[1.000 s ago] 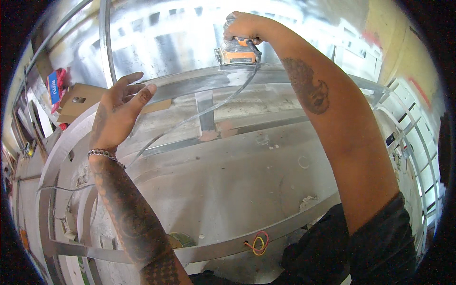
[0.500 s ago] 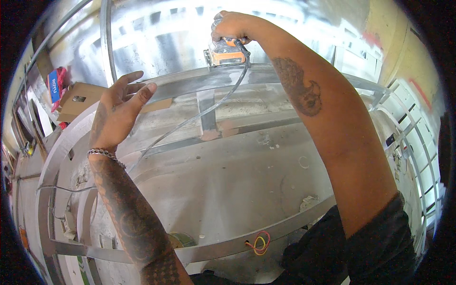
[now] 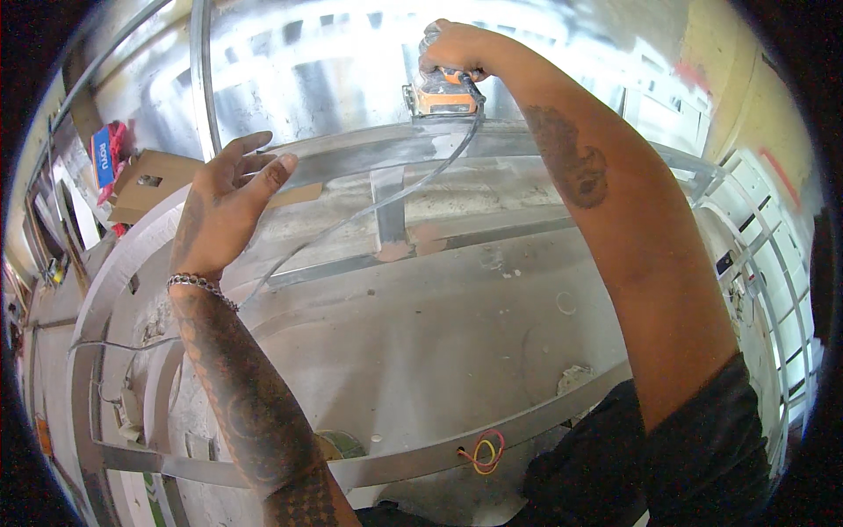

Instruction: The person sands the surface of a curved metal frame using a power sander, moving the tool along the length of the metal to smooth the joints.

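Observation:
My right hand (image 3: 452, 48) is closed over the top of an orange and grey electric sander (image 3: 443, 103), reaching out to the far side. The sander rests on the far curved rail of a grey metal frame (image 3: 342, 162). From the tool's right side a dark power cord (image 3: 386, 204) droops across the frame toward my left forearm. My left hand (image 3: 230, 198) hangs over the left part of the frame, fingers loosely spread and nothing in them. Its wrist wears a chain bracelet (image 3: 200, 281).
A cardboard box (image 3: 149, 189) and a blue and pink package (image 3: 105, 154) lie to the left. Coloured wires (image 3: 483, 452) poke from the near rail. A metal post (image 3: 203, 79) rises at the back left, before a shiny sheet wall (image 3: 325, 70). Barred metalwork (image 3: 773, 272) stands at the right.
My right hand and the sander have moved a little to the right along the far rail, and the cord has shifted with them. My left hand stays nearly the same.

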